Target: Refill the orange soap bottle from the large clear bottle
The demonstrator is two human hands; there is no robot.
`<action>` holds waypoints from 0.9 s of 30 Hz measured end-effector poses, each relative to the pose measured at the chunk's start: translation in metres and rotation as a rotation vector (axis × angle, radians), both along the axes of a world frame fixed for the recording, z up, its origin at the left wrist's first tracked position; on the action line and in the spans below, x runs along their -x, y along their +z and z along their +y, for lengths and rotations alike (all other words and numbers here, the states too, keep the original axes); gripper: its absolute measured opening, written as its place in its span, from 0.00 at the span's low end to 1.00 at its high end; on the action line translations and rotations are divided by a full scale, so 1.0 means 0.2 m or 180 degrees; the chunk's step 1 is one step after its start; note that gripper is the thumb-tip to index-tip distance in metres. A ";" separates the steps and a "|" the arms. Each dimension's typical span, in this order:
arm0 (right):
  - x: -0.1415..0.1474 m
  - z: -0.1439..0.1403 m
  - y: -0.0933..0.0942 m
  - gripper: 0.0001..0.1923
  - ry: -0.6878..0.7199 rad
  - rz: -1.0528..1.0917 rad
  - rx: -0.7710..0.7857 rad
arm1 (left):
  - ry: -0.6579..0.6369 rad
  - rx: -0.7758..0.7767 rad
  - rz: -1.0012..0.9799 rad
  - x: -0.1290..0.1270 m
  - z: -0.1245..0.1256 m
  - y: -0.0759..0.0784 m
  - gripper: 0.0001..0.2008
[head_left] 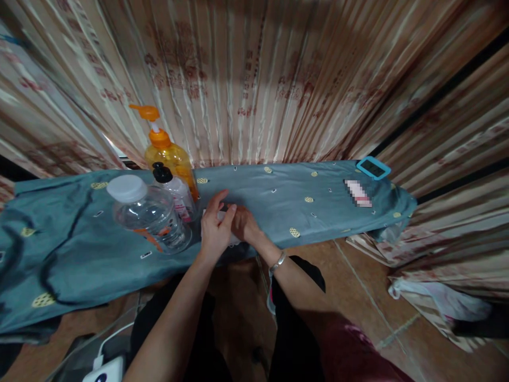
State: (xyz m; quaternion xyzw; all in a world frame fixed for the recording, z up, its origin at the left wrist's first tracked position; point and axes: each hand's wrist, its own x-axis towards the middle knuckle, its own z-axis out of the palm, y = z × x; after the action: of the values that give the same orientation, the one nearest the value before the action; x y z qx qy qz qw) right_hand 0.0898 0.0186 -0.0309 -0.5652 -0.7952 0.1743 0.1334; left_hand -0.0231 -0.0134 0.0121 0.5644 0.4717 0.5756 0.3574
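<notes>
**Both hands met on a small white thing at the near edge of the cloth-covered surface**

At the far left, the blue-grey patterned cloth [71,249] hung over the surface and sagged toward the floor. Further right stood a clear plastic jar [149,217] with a white lid, tilted toward the camera, and just behind it a small bottle with a black cap [175,193] and an orange pump bottle [169,154], all three close together.

Just right of the jar, the left hand [214,228] and the right hand [244,225] touched each other, fingers curled together around a small white thing [222,216]. It was mostly hidden, so neither its kind nor its long axis could be told. It sat directly between the two hands, equally near both, close to the near edge of the surface.

The bottles crowded the left hand's side. To the right, the cloth lay open up to a blue-framed device [373,167] at the far right corner. Curtains closed off the back.
</notes>
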 end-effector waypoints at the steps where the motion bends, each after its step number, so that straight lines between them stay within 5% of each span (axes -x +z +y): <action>1: -0.02 0.00 0.02 0.13 -0.0069 -0.0060 0.0090 | -0.0002 0.0057 0.0035 0.01 0.00 -0.01 0.19; 5: -0.12 0.00 0.06 0.08 -0.0208 -0.0013 0.0503 | 0.0055 0.0231 0.0316 0.03 0.03 -0.06 0.18; 11: -0.20 -0.03 0.05 0.08 -0.0354 0.1016 0.0559 | 0.0074 0.0234 0.0827 0.05 0.09 -0.14 0.19; 17: -0.30 -0.04 0.06 0.08 -0.0370 0.1934 0.0582 | -0.0338 0.0212 0.1257 0.02 0.14 -0.20 0.22; 22: -0.33 -0.06 0.08 0.10 -0.0348 0.2438 0.0803 | -0.0585 0.0292 0.1714 -0.03 0.16 -0.20 0.25; 27: -0.39 -0.05 0.07 0.09 -0.0666 0.2907 0.0804 | -0.0500 0.0222 0.1953 -0.03 0.18 -0.18 0.16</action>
State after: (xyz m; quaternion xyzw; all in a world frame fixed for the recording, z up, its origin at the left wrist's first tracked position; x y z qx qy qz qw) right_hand 0.1683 0.0091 -0.0161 -0.5196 -0.5668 0.4855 0.4160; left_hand -0.0175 0.0228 -0.0247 0.7338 0.5318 0.3326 0.2610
